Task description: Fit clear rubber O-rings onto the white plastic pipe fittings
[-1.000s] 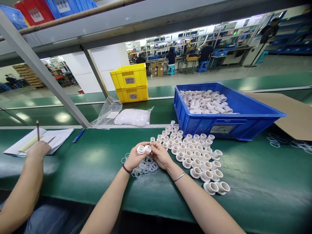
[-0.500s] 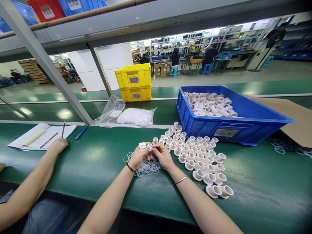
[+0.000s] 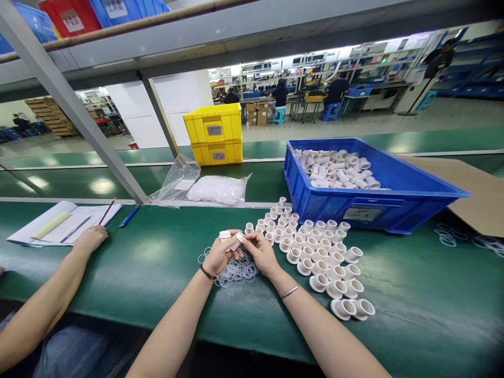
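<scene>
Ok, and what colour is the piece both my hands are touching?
White. The piece shows best in the head view, the only one here.

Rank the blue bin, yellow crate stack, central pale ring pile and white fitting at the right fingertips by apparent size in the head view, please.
1. Blue bin, clearly largest
2. Yellow crate stack
3. Pale ring pile, partly hidden
4. White fitting, smallest

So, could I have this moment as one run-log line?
left hand: holding white fittings | right hand: touching one | beneath hands: loose rings on table | nearby: blue bin
</scene>
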